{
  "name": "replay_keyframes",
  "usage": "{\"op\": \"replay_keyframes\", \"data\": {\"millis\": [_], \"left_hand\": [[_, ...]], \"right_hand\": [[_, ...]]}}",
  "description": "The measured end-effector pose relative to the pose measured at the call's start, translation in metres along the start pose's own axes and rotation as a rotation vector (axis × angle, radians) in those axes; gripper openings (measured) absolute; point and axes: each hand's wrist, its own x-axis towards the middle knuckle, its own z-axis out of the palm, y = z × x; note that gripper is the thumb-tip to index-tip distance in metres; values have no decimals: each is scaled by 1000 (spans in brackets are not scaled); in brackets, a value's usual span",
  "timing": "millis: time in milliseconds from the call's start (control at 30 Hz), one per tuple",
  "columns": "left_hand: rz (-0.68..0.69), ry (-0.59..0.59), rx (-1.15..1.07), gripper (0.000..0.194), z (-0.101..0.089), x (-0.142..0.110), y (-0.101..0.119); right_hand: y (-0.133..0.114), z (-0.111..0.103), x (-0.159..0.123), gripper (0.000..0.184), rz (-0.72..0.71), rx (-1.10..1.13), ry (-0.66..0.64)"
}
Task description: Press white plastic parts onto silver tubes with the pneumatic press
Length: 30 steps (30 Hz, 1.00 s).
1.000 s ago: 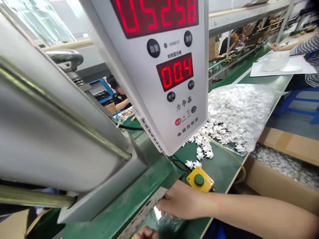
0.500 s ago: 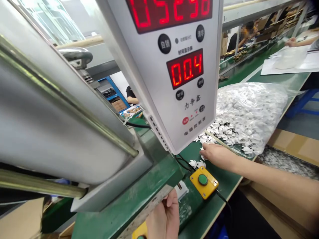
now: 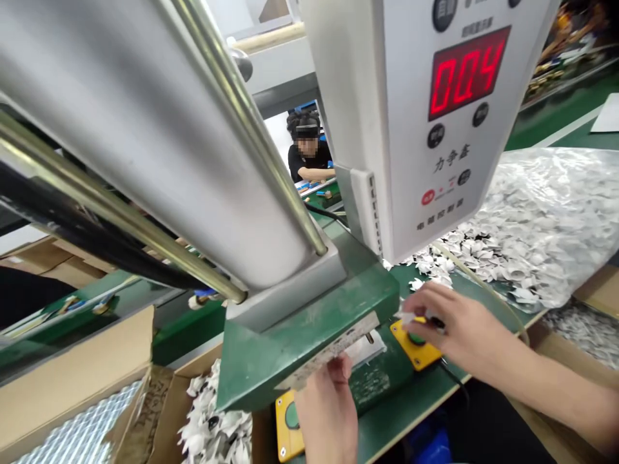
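Observation:
My right hand [image 3: 454, 322] pinches a small white plastic piece [image 3: 407, 316] just above the right yellow button box [image 3: 416, 361]. My left hand [image 3: 329, 406] is under the front edge of the green press [image 3: 300, 322], its fingers curled together beside a pale fixture block [image 3: 367, 349] with a small metal pin. Whatever those fingers hold is hidden. Next to my left wrist is another yellow button box [image 3: 285, 438] with a green button. Loose white plastic pieces [image 3: 435, 267] lie on the green table beyond my right hand.
A control box [image 3: 445, 174] with red digits hangs above the table. At right lies a clear bag [image 3: 556, 219] of white pieces. A carton [image 3: 162, 412] and more white parts [image 3: 217, 419] are at lower left. Another person [image 3: 309, 151] sits behind the press.
My right hand has come back from the pile of loose pieces toward the press, with a white piece in its fingers. My left hand stays by the fixture. The view has shifted left.

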Motion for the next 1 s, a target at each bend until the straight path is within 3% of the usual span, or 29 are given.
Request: {"op": "replay_keyframes", "data": {"millis": [100, 233, 433, 733, 900, 1000], "left_hand": [[-42, 74, -19, 23, -18, -3, -2], [-56, 141, -63, 26, -38, -5, -1], [-54, 159, -133, 27, -59, -6, 1], [-85, 140, -133, 30, -64, -4, -4], [-14, 99, 89, 22, -70, -5, -6], [244, 112, 502, 15, -89, -4, -7]], "right_hand": [[-33, 23, 17, 8, -68, 93, -115], [-49, 47, 37, 21, -192, 30, -195], [-57, 41, 40, 35, -339, 46, -273], [-55, 47, 39, 24, -245, 20, -313], [-56, 49, 37, 25, -325, -64, -317], [-48, 49, 23, 22, -276, -72, -266]]}}
